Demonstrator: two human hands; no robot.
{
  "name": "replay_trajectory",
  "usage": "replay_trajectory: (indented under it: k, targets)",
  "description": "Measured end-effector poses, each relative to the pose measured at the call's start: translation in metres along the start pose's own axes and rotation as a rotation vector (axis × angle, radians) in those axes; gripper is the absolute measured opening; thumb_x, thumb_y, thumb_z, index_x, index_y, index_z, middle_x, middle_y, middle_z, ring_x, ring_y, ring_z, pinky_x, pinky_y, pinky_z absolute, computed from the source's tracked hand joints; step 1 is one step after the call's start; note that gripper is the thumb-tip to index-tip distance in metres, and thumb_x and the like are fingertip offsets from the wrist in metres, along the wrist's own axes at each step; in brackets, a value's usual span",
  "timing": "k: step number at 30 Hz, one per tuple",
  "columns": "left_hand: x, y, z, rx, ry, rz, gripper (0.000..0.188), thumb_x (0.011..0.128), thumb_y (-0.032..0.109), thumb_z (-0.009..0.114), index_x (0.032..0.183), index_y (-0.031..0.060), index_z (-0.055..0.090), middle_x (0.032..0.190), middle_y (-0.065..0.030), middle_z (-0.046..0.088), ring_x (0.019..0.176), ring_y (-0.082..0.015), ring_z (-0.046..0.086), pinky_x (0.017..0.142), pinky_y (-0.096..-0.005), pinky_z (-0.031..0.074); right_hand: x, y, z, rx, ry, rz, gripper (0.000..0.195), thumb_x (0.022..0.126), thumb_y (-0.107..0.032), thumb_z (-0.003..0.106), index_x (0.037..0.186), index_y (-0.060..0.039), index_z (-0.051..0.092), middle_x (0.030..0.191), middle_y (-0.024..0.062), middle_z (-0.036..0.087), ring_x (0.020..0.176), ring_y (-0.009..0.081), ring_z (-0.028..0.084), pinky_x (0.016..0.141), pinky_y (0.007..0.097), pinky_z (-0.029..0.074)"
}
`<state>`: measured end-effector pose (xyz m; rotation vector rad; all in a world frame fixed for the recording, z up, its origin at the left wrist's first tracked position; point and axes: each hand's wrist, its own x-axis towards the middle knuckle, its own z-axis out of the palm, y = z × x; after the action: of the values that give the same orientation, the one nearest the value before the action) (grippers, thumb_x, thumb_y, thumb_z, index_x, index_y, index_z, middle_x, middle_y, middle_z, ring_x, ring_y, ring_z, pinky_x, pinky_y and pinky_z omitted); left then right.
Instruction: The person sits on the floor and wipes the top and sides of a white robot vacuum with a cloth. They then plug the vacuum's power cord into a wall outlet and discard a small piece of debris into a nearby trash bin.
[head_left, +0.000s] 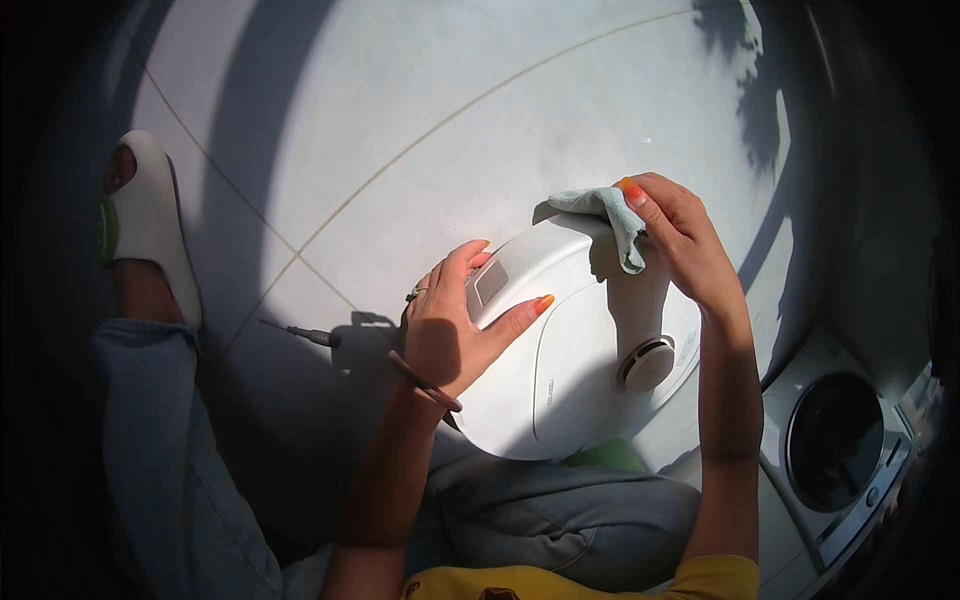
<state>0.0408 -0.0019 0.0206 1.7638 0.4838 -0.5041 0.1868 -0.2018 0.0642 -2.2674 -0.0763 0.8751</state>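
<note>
A white robot vacuum cleaner (510, 382) stands tilted on its edge, close before my bent leg, its top face with a round raised turret towards me. My left hand (450, 322) grips its left rim, the thumb on the top face and the fingers over the side. With my right hand (667, 217) I pinch a pale green cloth (592, 201) between thumb and fingers. The cloth lies on the upper rim of the vacuum and hangs partly over the top face. The underside of the machine is hidden.
A screwdriver (319, 337) with a dark handle lies on the tiled floor (420, 90) left of the vacuum. My foot in a white slipper (154, 217) rests at the far left. A front-loading washing machine (787, 502) stands at the right. Something green (609, 455) shows beneath the vacuum.
</note>
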Motion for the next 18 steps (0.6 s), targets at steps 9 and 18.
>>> replay_trajectory:
  k: [9,18]
  targets:
    - [0.004,0.001,-0.012,0.057,-0.105,0.002,0.075,0.07,0.04,0.082,0.127,0.0014,0.051,0.114,-0.0168,0.057,0.108,-0.0326,0.054,0.094,-0.0417,0.044,0.0,0.029,-0.02,0.274,0.043,0.215,0.037,0.1,-0.032,0.05,0.104,0.0033,0.063,0.084,0.0007,0.059,0.085,0.0075,0.05,0.081,0.0225,0.041]
    - [0.001,0.007,-0.041,-0.011,-0.277,-0.163,0.079,0.063,0.041,0.086,0.121,-0.0013,0.053,0.113,-0.0185,0.055,0.109,-0.0316,0.051,0.093,-0.0391,0.044,-0.025,-0.007,0.022,-0.134,0.011,-0.626,0.019,0.09,-0.021,0.06,0.102,-0.0079,0.067,0.111,0.008,0.063,0.105,0.0247,0.059,0.091,0.0365,0.042]
